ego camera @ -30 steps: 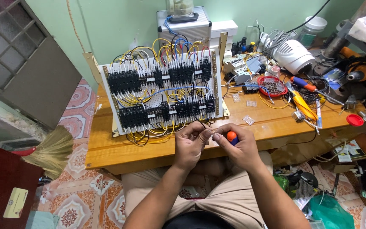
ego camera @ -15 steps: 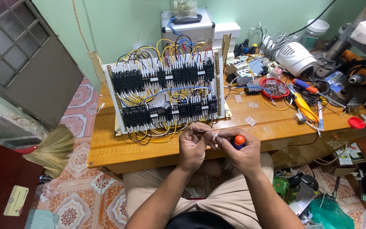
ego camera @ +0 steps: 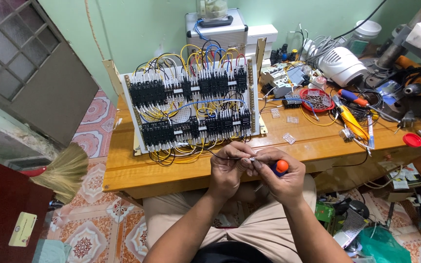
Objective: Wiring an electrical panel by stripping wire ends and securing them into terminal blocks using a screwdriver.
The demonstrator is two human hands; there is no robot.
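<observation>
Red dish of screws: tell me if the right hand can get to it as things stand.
Probably yes. The red dish sits open on the table beyond the right hand, with only loose wires beside it. But that hand holds a screwdriver, so it isn't free.

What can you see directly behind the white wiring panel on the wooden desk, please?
Behind the wiring panel stands a silver ribbed case against the green wall, with a pale container on top. The case's lower part and the desk there are covered.

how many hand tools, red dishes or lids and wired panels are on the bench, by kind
Screwdriver with orange-tipped handle, in the right hand: 1
Blue-and-red handled tool: 1
Yellow-handled tool: 1
Red dish of small parts: 1
Red lid: 1
Wired panel: 1
Total: 6
</observation>
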